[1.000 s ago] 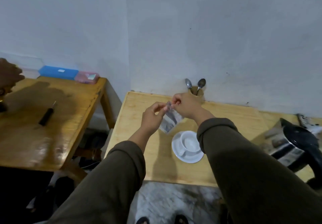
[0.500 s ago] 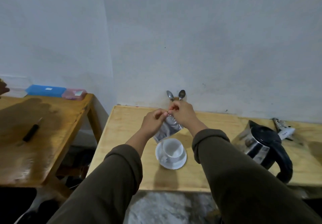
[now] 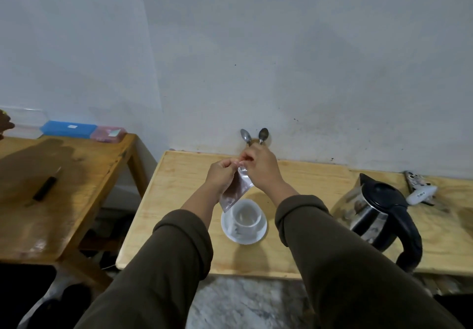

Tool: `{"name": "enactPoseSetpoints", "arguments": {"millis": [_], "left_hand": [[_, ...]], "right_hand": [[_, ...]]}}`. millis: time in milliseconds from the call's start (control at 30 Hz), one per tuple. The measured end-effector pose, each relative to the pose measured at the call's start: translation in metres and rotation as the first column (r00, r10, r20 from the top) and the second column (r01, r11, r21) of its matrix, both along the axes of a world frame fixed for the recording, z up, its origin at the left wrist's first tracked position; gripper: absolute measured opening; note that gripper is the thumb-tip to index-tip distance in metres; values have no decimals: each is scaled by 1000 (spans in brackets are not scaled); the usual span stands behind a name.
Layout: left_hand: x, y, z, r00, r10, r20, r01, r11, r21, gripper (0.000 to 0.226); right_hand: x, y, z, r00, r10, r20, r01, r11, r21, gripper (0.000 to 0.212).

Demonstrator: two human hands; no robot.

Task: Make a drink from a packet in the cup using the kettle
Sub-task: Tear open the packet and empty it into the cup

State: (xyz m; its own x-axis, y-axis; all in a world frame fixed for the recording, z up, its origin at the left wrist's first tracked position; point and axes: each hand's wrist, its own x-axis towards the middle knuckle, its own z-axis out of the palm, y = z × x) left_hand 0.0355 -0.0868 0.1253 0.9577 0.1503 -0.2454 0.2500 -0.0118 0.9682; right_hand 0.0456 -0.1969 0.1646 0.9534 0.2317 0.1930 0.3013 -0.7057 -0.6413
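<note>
A silvery packet (image 3: 235, 192) hangs just above the far left of the white cup (image 3: 246, 218), which stands empty on a white saucer (image 3: 243, 234). My left hand (image 3: 222, 175) and my right hand (image 3: 260, 167) both pinch the packet's top edge, fingertips close together. The steel kettle (image 3: 371, 212) with black lid and handle stands to the right on the light wooden table (image 3: 184, 200).
Two spoons (image 3: 254, 136) stick up from a holder behind my hands at the wall. A white device (image 3: 419, 193) lies beyond the kettle. A darker table (image 3: 76, 175) at left holds a black tool (image 3: 45, 188), a blue box (image 3: 67, 129) and a pink box (image 3: 109, 133).
The view has swung right and up, bringing the whole kettle into view. My hands stay pinched on the packet's top, and the packet now hangs closer over the cup.
</note>
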Motion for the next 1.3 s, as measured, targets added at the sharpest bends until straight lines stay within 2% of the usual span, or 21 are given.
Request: {"name": "enactPoseSetpoints", "arguments": {"millis": [100, 200, 500, 600, 767, 1067, 1167, 1300], "left_hand": [[3, -1, -7, 999, 41, -27, -40, 999, 32, 31], [5, -7, -12, 998, 46, -35, -45, 999, 30, 29], [11, 0, -24, 971, 193, -138, -197, 980, -18, 25], [8, -2, -28, 970, 194, -146, -197, 980, -7, 18], [3, -4, -31, 970, 175, -168, -181, 983, -21, 24], [-5, -1, -41, 973, 44, -228, -31, 998, 60, 27], [-10, -1, -50, 966, 24, -258, 9, 992, 124, 28], [-13, 0, -65, 936, -8, -352, 74, 982, 175, 27]], "right_hand": [[-3, -10, -3, 998, 20, -58, -17, 998, 53, 3], [-9, -19, -1, 995, 55, -86, -51, 998, 47, 5], [-28, -45, -5, 963, 113, -245, -116, 993, 3, 5], [-29, -47, -7, 960, 116, -253, -115, 993, 20, 9], [-29, -47, -7, 969, 87, -233, -84, 996, 26, 12], [-29, -41, -7, 946, 68, -317, 4, 975, 222, 26], [-35, -44, -21, 955, 63, -289, -16, 987, 160, 23], [-44, -49, -53, 960, 105, -259, -143, 981, -133, 36]]}}
